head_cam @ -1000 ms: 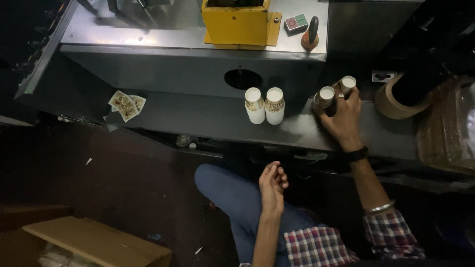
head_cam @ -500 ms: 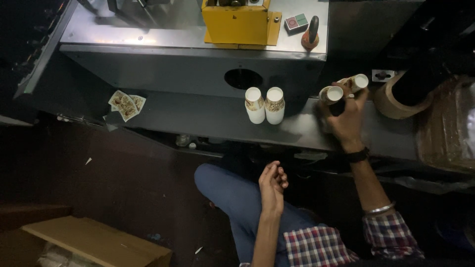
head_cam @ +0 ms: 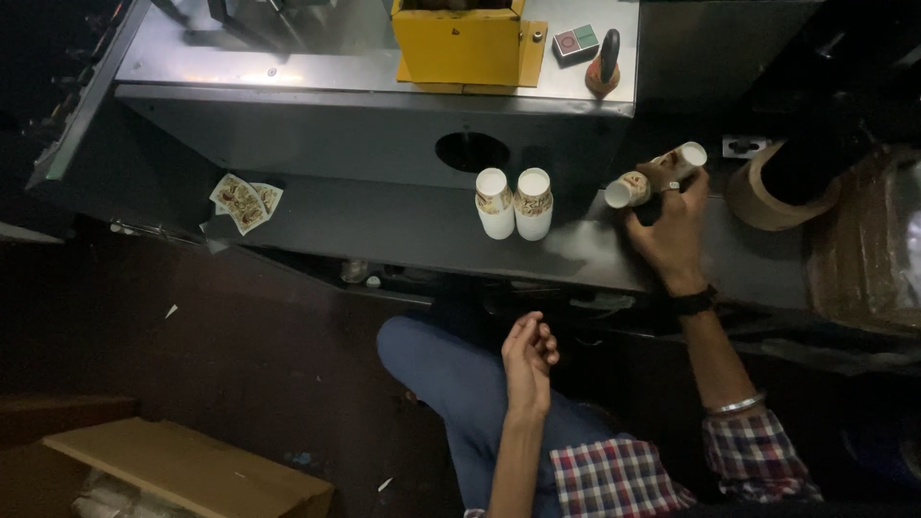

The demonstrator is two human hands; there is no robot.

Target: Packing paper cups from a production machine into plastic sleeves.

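Observation:
My right hand point(head_cam: 672, 225) grips two paper cups point(head_cam: 652, 175) with patterned sides, tilted on their sides just above the grey machine shelf point(head_cam: 384, 225) at the right. Two more white paper cups point(head_cam: 514, 202) stand upright side by side on the shelf, a little to the left of that hand. My left hand point(head_cam: 530, 357) hangs loosely curled over my blue-trousered knee, below the shelf, holding nothing.
A roll of brown tape point(head_cam: 767, 197) lies right of the held cups. Flat printed cup blanks point(head_cam: 242, 200) lie at the shelf's left end. A yellow box point(head_cam: 460, 40), a button switch point(head_cam: 576, 43) and a round hole point(head_cam: 471, 152) mark the machine. A cardboard box point(head_cam: 192, 467) sits on the floor.
My right hand has tipped the two cups over and lifted them up and to the right, away from the standing pair. My left hand has stayed still.

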